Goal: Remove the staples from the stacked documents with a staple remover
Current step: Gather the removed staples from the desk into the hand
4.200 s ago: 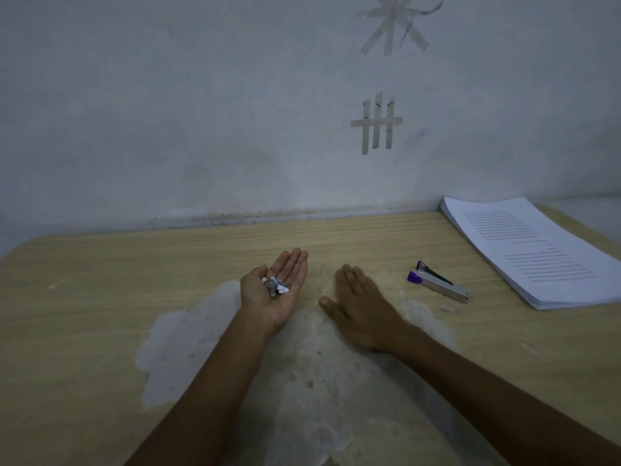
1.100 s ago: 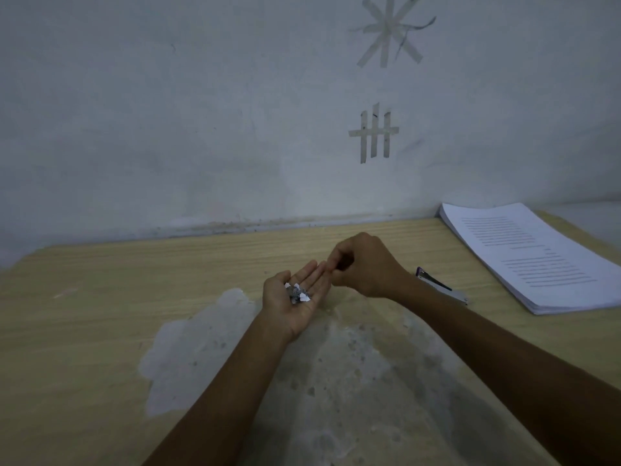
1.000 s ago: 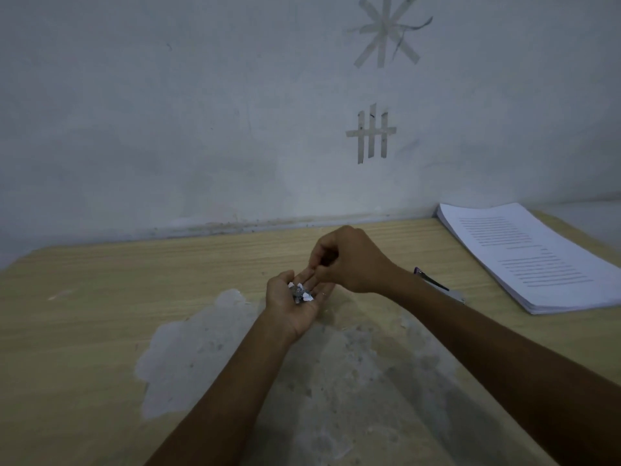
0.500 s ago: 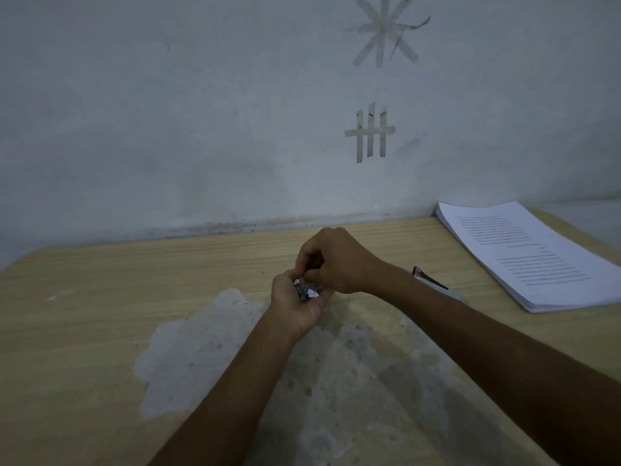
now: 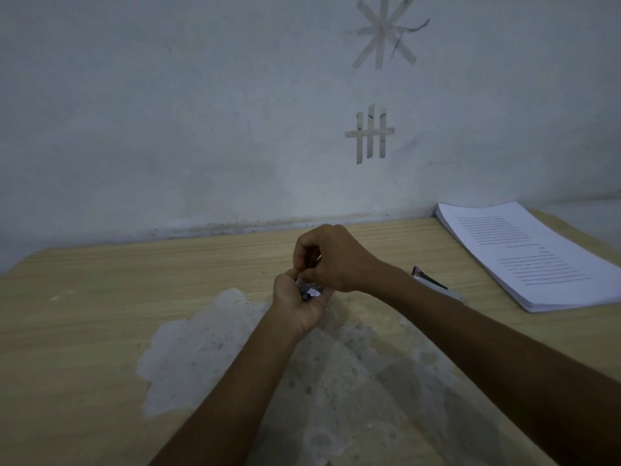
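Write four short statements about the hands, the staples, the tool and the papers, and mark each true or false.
1. The left hand cups a pile of staples in its upturned palm. True.
2. The right hand grips the staple remover. False: the staple remover lies on the table, partly hidden behind the right forearm.
3. The paper stack lies at the table's far right, touched by neither hand. True.
4. The right hand rests flat on the table. False: its fingers are curled, and it is held just above the left palm.
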Action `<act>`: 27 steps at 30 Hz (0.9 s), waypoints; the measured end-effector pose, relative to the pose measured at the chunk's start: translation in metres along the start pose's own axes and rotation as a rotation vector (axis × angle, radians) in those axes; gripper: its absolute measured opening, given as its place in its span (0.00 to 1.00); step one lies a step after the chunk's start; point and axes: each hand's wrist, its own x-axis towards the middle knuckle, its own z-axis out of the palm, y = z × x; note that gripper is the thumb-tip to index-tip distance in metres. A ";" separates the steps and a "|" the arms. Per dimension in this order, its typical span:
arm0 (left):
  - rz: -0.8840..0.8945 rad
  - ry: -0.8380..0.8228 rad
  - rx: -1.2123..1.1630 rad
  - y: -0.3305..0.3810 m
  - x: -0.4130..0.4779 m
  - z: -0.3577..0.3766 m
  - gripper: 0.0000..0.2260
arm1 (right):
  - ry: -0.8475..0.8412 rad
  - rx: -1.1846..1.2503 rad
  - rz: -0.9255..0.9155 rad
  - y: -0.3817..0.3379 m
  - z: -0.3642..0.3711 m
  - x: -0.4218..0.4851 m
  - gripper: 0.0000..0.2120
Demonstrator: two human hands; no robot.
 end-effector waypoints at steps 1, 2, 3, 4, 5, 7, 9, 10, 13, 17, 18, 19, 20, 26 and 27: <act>-0.003 0.002 0.004 -0.001 0.000 0.001 0.17 | 0.002 0.007 -0.005 0.000 0.000 0.000 0.07; -0.008 0.010 0.003 -0.001 0.000 0.001 0.17 | 0.007 0.016 -0.006 0.000 0.000 0.000 0.07; -0.011 0.016 0.000 -0.002 0.000 0.001 0.16 | 0.015 0.022 -0.003 0.000 -0.001 0.000 0.07; -0.012 0.020 -0.005 -0.001 0.001 0.001 0.16 | 0.024 0.023 -0.001 0.001 -0.002 0.000 0.07; -0.008 0.024 -0.008 -0.001 0.002 0.001 0.15 | 0.036 0.023 -0.001 0.002 -0.003 0.000 0.07; 0.002 0.050 0.006 0.002 0.003 0.001 0.16 | 0.085 0.032 -0.015 0.006 -0.005 0.000 0.08; 0.013 0.080 0.039 0.007 0.002 0.000 0.18 | 0.173 0.027 -0.020 0.015 -0.006 -0.002 0.10; 0.018 0.078 0.039 0.011 0.001 -0.002 0.20 | 0.219 0.009 -0.011 0.022 -0.007 -0.004 0.11; 0.027 0.049 -0.009 0.022 -0.003 -0.008 0.21 | 0.277 -0.080 0.045 0.050 -0.004 -0.017 0.13; 0.055 0.041 -0.021 0.034 -0.006 -0.013 0.22 | 0.014 -0.207 0.248 0.083 0.013 -0.047 0.22; 0.059 0.041 -0.020 0.036 -0.006 -0.013 0.22 | -0.069 -0.221 0.295 0.088 0.019 -0.053 0.25; 0.061 0.039 -0.020 0.037 -0.006 -0.014 0.22 | -0.132 -0.243 0.326 0.091 0.025 -0.059 0.26; 0.060 0.035 -0.019 0.039 -0.005 -0.014 0.22 | -0.166 -0.278 0.344 0.093 0.031 -0.062 0.27; 0.076 0.024 -0.006 0.044 -0.005 -0.014 0.22 | -0.197 -0.270 0.262 0.075 0.054 -0.055 0.28; 0.077 0.023 -0.001 0.043 -0.005 -0.014 0.22 | -0.218 -0.274 0.206 0.071 0.057 -0.054 0.27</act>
